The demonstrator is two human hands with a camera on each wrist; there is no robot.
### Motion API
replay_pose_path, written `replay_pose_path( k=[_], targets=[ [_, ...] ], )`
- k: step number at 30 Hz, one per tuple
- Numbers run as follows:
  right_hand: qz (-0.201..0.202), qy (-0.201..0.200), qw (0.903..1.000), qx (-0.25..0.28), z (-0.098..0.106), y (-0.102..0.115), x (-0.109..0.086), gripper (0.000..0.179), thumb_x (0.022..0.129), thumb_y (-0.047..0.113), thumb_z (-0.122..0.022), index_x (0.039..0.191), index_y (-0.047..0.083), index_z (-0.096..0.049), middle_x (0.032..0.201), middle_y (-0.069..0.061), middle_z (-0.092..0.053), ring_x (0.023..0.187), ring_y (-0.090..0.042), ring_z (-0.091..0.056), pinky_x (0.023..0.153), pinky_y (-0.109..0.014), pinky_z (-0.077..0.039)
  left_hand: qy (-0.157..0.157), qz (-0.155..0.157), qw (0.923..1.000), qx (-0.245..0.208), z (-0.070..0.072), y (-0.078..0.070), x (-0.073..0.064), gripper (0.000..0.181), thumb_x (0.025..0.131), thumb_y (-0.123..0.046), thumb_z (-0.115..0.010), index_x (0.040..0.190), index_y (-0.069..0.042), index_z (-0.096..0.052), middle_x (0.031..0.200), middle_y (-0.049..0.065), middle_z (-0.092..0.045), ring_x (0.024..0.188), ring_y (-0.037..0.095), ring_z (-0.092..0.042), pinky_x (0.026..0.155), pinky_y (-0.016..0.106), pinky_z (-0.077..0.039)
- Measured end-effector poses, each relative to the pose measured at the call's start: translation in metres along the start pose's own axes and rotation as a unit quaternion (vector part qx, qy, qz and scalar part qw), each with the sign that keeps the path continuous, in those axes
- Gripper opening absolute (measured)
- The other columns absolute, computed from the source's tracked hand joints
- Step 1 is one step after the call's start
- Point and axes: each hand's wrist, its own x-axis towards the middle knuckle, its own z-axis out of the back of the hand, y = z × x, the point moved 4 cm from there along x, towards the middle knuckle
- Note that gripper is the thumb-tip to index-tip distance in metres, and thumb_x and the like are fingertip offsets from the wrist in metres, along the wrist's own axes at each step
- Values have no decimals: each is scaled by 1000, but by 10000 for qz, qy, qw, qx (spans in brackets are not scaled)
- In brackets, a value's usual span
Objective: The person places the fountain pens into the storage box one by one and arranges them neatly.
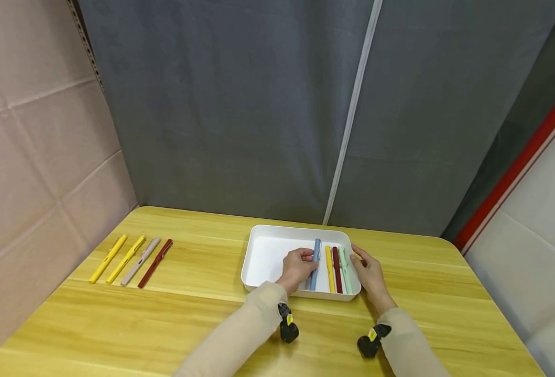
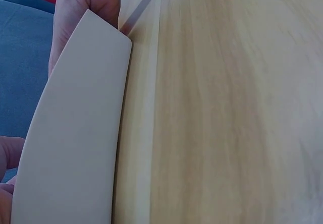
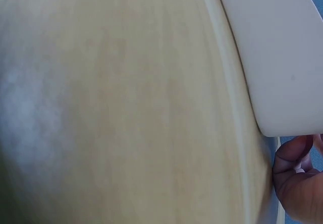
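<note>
A white tray [image 1: 270, 233] lies on the wooden table. My left hand [image 1: 298, 268] reaches over its near wall and pinches a blue pen [image 1: 316, 262] between thumb and fingers. The blue pen lies lengthwise beside a yellow pen [image 1: 330, 269], a dark red pen [image 1: 337, 269] and a mint green pen [image 1: 345, 269] in the tray's right half. My right hand [image 1: 370, 275] grips the tray's right wall, thumb at the rim. From the right wrist, the tray's outer wall [image 3: 277, 57] shows, with curled fingers [image 3: 295, 183] at its end.
On the table's left side lie two yellow pens [image 1: 108, 259] [image 1: 126, 259], a pale lilac pen [image 1: 140, 261] and a dark red pen [image 1: 155, 263], side by side. A grey curtain [image 1: 239, 115] hangs behind the table's far edge. White panels [image 1: 541, 220] stand at the right.
</note>
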Motion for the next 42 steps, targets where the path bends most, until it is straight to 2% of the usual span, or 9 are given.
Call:
replay_pose_path(
  k=[15,28,42],
  targets=[
    [-100,91,9999,33,-1,-1,2,46,101,26,-41,145,13,-36,133,-16,-44,102,-23,-42,72,-21,-40,40,256,9995,161,-13,-4,0,26,82,-3,-69,108,-2,-65,85,3,-61,74,9,-56,63,21,-52],
    [-138,150,9998,28,0,0,2,47,101,26,-41,146,14,-35,138,-16,-41,106,-25,-41,76,-22,-39,-214,577,9974,389,-17,-7,3,28,81,-5,-71,108,-1,-66,88,3,-64,77,10,-58,68,22,-53],
    [-143,147,9998,54,0,-1,1,46,102,26,-40,146,13,-35,139,-16,-41,106,-25,-41,76,-23,-40,-298,536,9959,660,-20,-9,3,27,81,-5,-71,107,-1,-65,87,3,-63,79,12,-57,71,24,-52]
  ],
)
